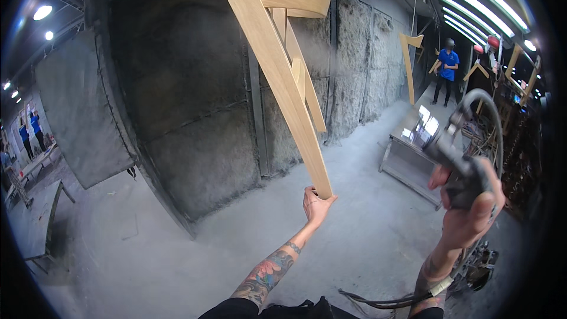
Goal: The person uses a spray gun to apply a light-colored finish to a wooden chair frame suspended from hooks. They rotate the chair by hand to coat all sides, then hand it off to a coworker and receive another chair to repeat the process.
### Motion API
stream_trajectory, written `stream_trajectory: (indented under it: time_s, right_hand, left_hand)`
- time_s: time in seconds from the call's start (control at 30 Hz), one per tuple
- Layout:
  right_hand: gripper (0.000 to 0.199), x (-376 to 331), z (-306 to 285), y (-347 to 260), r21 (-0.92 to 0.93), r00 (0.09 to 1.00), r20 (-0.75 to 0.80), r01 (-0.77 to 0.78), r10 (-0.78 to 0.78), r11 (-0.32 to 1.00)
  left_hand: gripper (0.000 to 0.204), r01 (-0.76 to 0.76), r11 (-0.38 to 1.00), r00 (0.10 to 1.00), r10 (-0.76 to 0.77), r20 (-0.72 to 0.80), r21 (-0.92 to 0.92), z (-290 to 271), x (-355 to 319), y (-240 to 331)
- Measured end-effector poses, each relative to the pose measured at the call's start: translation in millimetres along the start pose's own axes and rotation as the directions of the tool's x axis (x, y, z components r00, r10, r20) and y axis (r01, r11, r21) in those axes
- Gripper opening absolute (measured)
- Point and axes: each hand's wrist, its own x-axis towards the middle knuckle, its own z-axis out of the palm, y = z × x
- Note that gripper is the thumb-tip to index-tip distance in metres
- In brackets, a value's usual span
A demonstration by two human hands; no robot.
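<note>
A pale wooden chair frame point(283, 59) hangs from above in front of a dark, dust-coated booth wall point(189, 118). My left hand point(316, 204) holds the bottom end of its long leg, fingers wrapped around the tip. My right hand point(469, 207) grips a spray gun point(449, 147) with a grey hose point(493, 112) looping over it; the gun's nozzle points left toward the frame. Both forearms rise from the lower edge.
A metal table point(407, 159) stands right of the frame. More wooden frames point(409, 62) hang along the line at the back right, where a person in a blue shirt point(447, 68) stands. Hoses point(378, 301) lie on the dusty floor. A table point(35, 218) stands at left.
</note>
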Motion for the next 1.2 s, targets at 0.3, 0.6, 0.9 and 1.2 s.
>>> stream_trajectory:
  time_s: [0.3,0.6,0.9,1.2]
  right_hand:
    - [0.091,-6,-8,2,0.016,0.999,0.036,-0.019,0.018,1.0]
    - [0.081,-101,-72,32,-0.225,0.931,0.182,-0.273,0.316,0.935]
    - [0.054,-159,-126,55,-0.465,0.708,0.31,-0.469,0.634,0.751]
    - [0.075,-161,-164,65,0.361,0.801,0.018,-0.564,0.599,0.743]
  left_hand:
    - [0.091,0.546,0.159,0.791,-0.422,0.444,-0.823,-5,27,-44]
    - [0.108,0.525,0.035,0.779,-0.421,0.464,-0.85,-31,18,-23]
    - [0.109,0.539,0.06,0.79,-0.383,0.479,-0.84,-34,22,-25]
    - [0.108,0.521,0.1,0.805,-0.387,0.449,-0.848,-40,19,-18]
